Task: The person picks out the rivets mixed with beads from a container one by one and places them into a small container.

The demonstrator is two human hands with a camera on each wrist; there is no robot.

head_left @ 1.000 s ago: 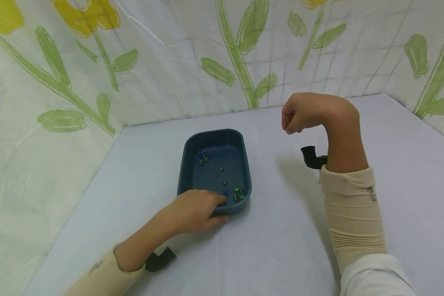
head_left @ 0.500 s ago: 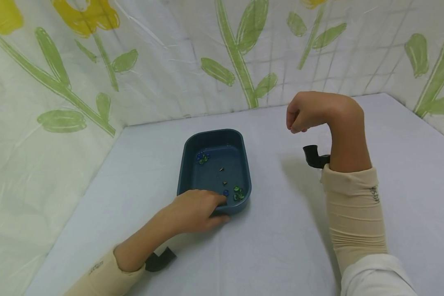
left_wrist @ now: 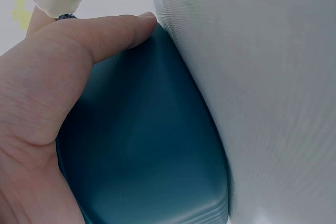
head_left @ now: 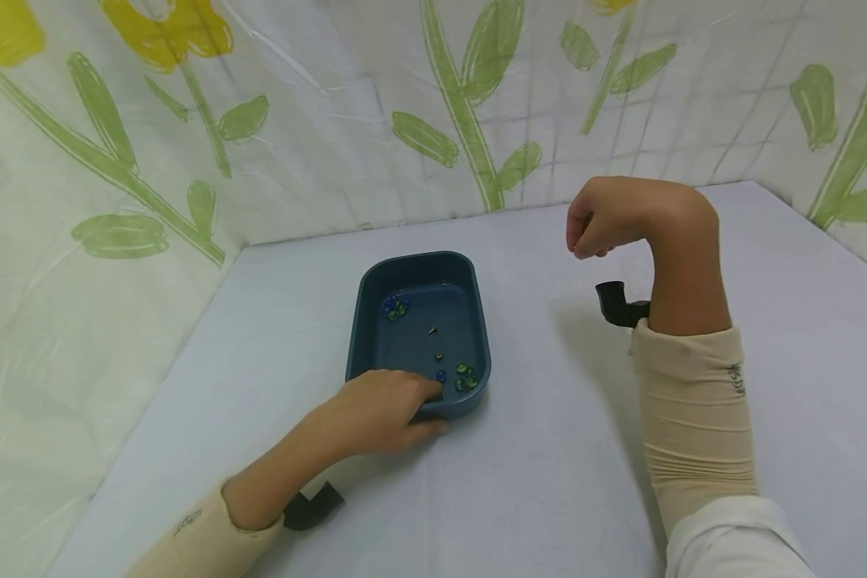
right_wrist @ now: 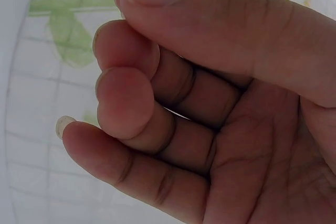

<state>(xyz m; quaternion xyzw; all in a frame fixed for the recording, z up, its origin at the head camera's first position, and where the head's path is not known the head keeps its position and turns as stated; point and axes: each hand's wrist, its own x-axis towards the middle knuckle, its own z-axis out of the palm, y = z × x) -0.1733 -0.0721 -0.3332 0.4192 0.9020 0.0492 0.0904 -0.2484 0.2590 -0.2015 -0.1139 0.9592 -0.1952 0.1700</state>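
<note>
A deep blue rectangular tray [head_left: 429, 265] stands on the table. My left hand [head_left: 379, 409] grips its near-left rim, thumb outside, fingers inside and partly hidden. In the left wrist view the thumb presses against the outer wall of the tray [left_wrist: 152, 129]. Blue and green glass beads [head_left: 396, 308] lie in the far-left corner of the tray, green glass beads [head_left: 466, 377] in the near-right one. A blue bead [head_left: 441, 376] is beside my left fingers. My right hand [head_left: 621, 213] hangs above the table, right of the tray, wrist bent. Its fingers curl with thumb against index [right_wrist: 136, 51]; nothing shows between them.
Two small brass-coloured pieces, perhaps screws [head_left: 438, 356], lie in the middle of the tray. A pale cloth covers the table [head_left: 535, 482]. Behind it hangs a white curtain [head_left: 318, 160] with painted flowers. Black camera mounts [head_left: 620, 305] stick out from both wrists.
My right hand has drifted a little to the right, away from the tray, and stays curled. The left hand, the tray and its contents have not moved.
</note>
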